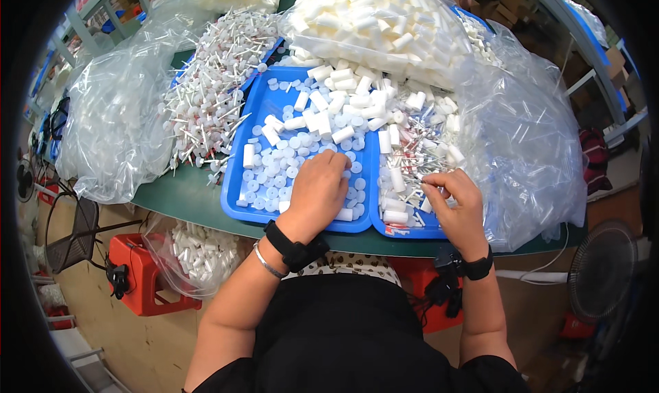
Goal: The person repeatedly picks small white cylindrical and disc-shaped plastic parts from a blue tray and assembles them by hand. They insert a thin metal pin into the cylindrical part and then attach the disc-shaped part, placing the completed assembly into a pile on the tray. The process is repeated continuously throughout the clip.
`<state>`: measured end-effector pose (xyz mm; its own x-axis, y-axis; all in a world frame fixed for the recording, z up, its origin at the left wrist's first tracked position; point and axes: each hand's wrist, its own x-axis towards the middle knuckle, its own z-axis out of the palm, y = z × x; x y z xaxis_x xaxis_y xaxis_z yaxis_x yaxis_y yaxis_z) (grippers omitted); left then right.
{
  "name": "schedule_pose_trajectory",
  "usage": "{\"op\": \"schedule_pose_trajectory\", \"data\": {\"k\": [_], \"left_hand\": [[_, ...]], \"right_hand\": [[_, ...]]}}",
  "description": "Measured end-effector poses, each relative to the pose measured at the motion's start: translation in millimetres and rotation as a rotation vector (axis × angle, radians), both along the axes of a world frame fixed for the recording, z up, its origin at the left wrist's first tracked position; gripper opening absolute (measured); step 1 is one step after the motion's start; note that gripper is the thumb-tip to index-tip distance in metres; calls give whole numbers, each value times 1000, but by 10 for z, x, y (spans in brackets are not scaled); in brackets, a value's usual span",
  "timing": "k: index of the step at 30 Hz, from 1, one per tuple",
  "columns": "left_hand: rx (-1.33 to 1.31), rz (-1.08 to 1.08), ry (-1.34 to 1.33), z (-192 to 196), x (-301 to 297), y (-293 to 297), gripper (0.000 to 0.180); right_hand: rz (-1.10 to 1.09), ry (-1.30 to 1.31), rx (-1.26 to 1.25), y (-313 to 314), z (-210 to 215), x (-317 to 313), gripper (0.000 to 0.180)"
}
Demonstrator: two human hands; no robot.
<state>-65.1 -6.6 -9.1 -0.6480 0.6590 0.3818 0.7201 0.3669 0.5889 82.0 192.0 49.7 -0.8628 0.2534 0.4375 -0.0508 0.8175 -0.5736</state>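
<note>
My left hand (317, 190) reaches into a blue tray (230, 187), its fingers curled down among pale translucent discs (273, 180); the fingertips are hidden behind the hand. White foam-like cylinders (319, 122) lie over the discs toward the back of that tray. On the right, my right hand (456, 204) is closed in a pinch at the edge of a second blue tray (429, 233). Its fingertips are over a heap of thin white and metallic-looking sticks (415, 156) mixed with cylinders. What either hand grips is too small or hidden to tell.
Behind the trays rests a big clear bag of white cylinders (384, 29). A pile of sticks with discs on them (213, 84) lies left. Crumpled clear plastic bags (120, 118) flank both sides. Below stand a red stool (141, 276) and a fan (603, 269).
</note>
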Motion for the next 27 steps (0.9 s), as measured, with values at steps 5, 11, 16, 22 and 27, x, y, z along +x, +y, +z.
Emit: {"op": "schedule_pose_trajectory", "data": {"k": [5,11,16,22,27], "left_hand": [[297,-112,-666,148,178,-87,23],[494,-181,-1375,298,329,-178,30],[533,-186,-1433,302,358,-202,31],[558,-179,-1458,314,402,-167,30],[672,-244,-1758,148,484,-125,29]], "right_hand": [[75,12,-39,-214,105,72,8],[131,15,5,-296,57,62,8],[121,9,66,-324,79,59,8],[160,46,203,-356,134,59,13],[172,113,228,-452,61,50,17]]}}
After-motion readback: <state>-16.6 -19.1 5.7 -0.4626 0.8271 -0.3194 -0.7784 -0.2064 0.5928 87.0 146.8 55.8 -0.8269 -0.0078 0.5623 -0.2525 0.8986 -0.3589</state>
